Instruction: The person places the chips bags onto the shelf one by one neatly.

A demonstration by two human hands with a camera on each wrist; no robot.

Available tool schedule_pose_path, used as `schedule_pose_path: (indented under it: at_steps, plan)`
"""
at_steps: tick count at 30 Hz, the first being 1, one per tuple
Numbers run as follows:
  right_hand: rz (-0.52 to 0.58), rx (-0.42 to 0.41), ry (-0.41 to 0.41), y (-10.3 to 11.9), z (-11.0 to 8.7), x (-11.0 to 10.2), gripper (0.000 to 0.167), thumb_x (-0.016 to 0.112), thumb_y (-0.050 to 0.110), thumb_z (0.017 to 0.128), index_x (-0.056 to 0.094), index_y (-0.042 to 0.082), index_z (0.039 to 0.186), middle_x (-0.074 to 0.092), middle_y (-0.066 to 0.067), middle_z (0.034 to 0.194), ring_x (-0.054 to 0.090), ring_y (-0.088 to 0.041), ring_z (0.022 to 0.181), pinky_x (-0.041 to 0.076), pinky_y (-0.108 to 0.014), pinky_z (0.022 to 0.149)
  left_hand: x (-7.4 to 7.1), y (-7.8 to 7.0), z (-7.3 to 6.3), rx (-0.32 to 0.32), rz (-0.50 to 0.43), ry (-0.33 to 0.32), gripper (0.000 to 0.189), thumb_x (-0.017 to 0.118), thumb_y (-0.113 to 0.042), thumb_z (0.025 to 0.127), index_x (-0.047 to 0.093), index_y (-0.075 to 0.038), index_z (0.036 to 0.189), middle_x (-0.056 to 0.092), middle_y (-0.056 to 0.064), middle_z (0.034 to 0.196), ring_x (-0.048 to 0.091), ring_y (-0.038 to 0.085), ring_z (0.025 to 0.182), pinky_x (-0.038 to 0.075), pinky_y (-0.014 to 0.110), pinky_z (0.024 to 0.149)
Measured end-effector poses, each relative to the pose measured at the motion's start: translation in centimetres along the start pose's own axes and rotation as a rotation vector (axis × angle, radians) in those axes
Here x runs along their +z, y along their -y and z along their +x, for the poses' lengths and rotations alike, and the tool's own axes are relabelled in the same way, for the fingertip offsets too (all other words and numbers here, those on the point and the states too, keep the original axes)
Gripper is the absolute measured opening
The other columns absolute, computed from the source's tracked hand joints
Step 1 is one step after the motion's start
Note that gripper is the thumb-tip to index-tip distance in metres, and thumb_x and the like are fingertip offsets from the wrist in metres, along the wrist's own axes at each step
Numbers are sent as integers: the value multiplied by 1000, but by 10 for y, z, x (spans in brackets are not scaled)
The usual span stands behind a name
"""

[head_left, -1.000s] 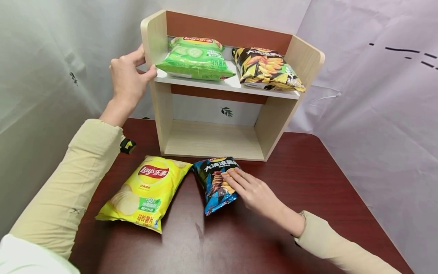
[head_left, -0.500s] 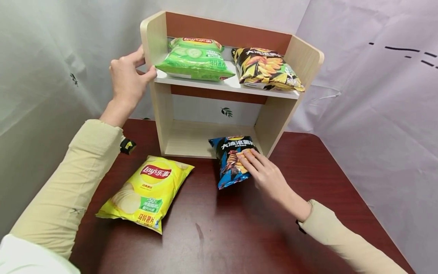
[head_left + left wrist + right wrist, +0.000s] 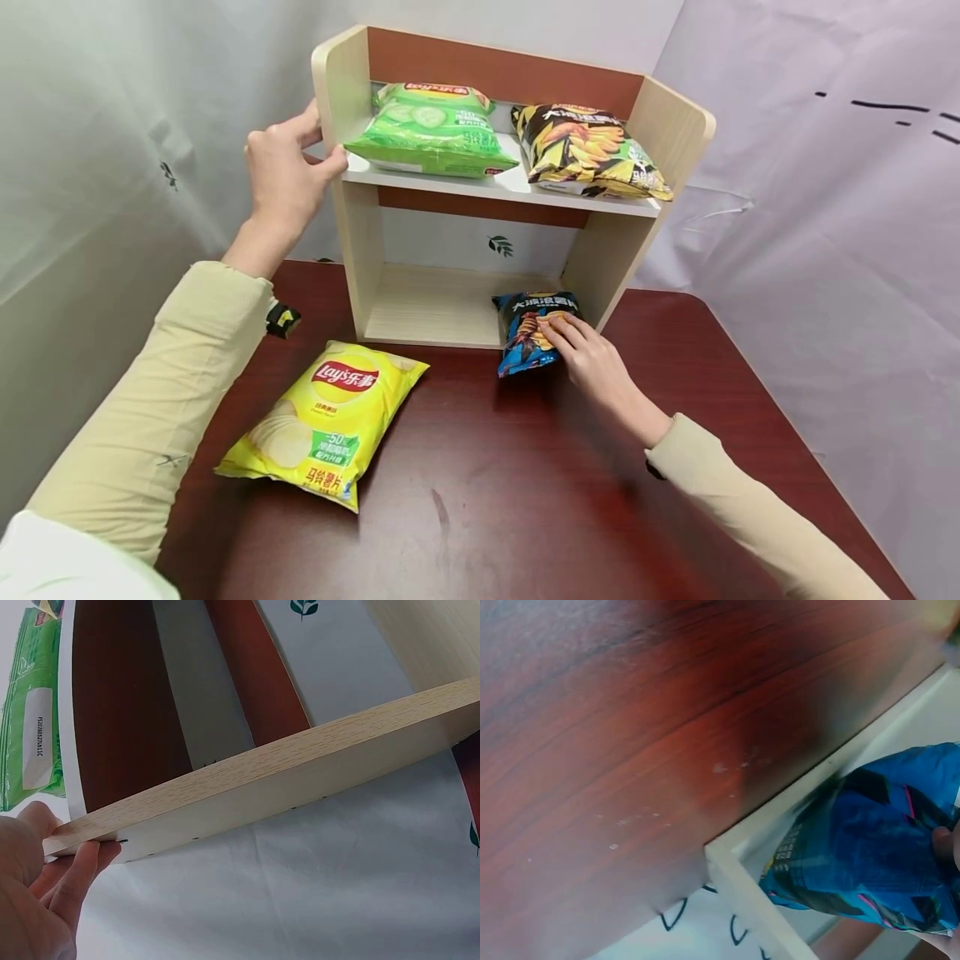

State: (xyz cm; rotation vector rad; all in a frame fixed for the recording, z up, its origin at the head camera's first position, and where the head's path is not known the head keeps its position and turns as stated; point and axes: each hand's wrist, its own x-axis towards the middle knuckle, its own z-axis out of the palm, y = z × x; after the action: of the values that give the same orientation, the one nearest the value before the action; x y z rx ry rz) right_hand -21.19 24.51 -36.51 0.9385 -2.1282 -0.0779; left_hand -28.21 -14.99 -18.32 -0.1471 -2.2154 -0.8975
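My left hand pinches the left side panel of a small wooden shelf at the height of its upper board; the left wrist view shows thumb and fingers on both faces of that panel. With my right hand I grip a blue and black chip bag, fingers over its printed front and thumb at the side. This bag is at the lower compartment's right end, its bottom edge sticking out past the front. In the right wrist view the blue bag overlaps the shelf's lower front corner.
A green chip bag and a black and yellow chip bag lie on the upper board. The yellow chip bag lies on the dark red table, front left of the shelf. Pale cloth walls stand around.
My right hand has lifted the blue chip bag off the table beside the yellow one and carried it rightward and back into the lower compartment's opening. The left hand keeps its hold.
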Motion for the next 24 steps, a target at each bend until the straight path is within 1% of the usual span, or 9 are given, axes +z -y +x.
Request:
schedule_pose_path:
  at_steps: [4, 6, 9, 13, 15, 16, 17, 20, 24]
  plan:
    - [-14, -9, -2, -3, -2, 6, 43, 65, -7, 78, 67, 3, 119, 70, -15, 114, 64, -35, 109, 56, -43, 85, 0, 0, 0, -1, 2, -1, 50, 57, -21, 83, 58, -37, 131, 68, 3, 116, 72, 30, 88, 54, 14, 78]
    - [-24, -20, -2, -5, -3, 10, 43, 66, -6, 77, 67, 3, 119, 70, -15, 113, 65, -35, 108, 56, -43, 84, 1, 0, 0, -3, 3, -1, 50, 57, -21, 83, 58, -37, 131, 68, 2, 116, 72, 30, 88, 55, 18, 79]
    - [-40, -25, 21, -8, -5, 16, 42, 67, -4, 78, 67, 3, 120, 70, -15, 114, 66, -35, 108, 56, -45, 83, 1, 0, 0, -5, 8, -2, 50, 58, -21, 83, 58, -37, 131, 68, 2, 116, 73, 28, 87, 53, 13, 76]
    - [-69, 0, 91, -9, -5, 22, 42, 64, -3, 81, 65, 3, 122, 69, -15, 116, 64, -34, 111, 56, -47, 83, 1, 1, 2, -3, 12, -4, 49, 58, -21, 83, 60, -38, 129, 69, -1, 115, 72, 6, 76, 45, 3, 69]
    - [-89, 14, 134, -9, -4, 24, 42, 63, -3, 82, 64, 4, 124, 68, -16, 119, 63, -35, 114, 56, -48, 85, 1, 1, 2, -3, 15, -4, 49, 58, -21, 83, 60, -39, 129, 69, -1, 115, 72, 5, 75, 43, 2, 68]
    - [-101, 20, 156, -9, -3, 25, 43, 63, -3, 82, 63, 4, 125, 68, -15, 120, 62, -35, 115, 56, -48, 86, 1, 1, 2, -5, 18, -3, 49, 58, -22, 83, 60, -39, 129, 68, -2, 115, 72, 5, 75, 43, 2, 67]
    - [-110, 27, 176, -9, -2, 26, 44, 63, -3, 82, 62, 4, 126, 67, -15, 122, 61, -35, 117, 55, -48, 87, 1, 1, 2, -6, 19, -2, 50, 58, -21, 83, 59, -38, 129, 68, -1, 115, 73, 9, 78, 43, 3, 68]
    - [-119, 56, 231, -8, 1, 28, 50, 65, -4, 80, 60, 4, 129, 65, -15, 125, 59, -35, 120, 54, -49, 90, 1, 0, 1, -9, 26, 0, 51, 58, -22, 83, 58, -38, 131, 68, -1, 116, 73, 26, 87, 44, 3, 68]
    - [-121, 101, 304, -8, 5, 30, 57, 66, -3, 78, 56, 6, 134, 61, -14, 132, 55, -35, 125, 52, -48, 94, 1, 0, 0, -11, 22, 0, 51, 57, -21, 84, 56, -38, 133, 68, 0, 117, 73, 28, 88, 45, 4, 68]
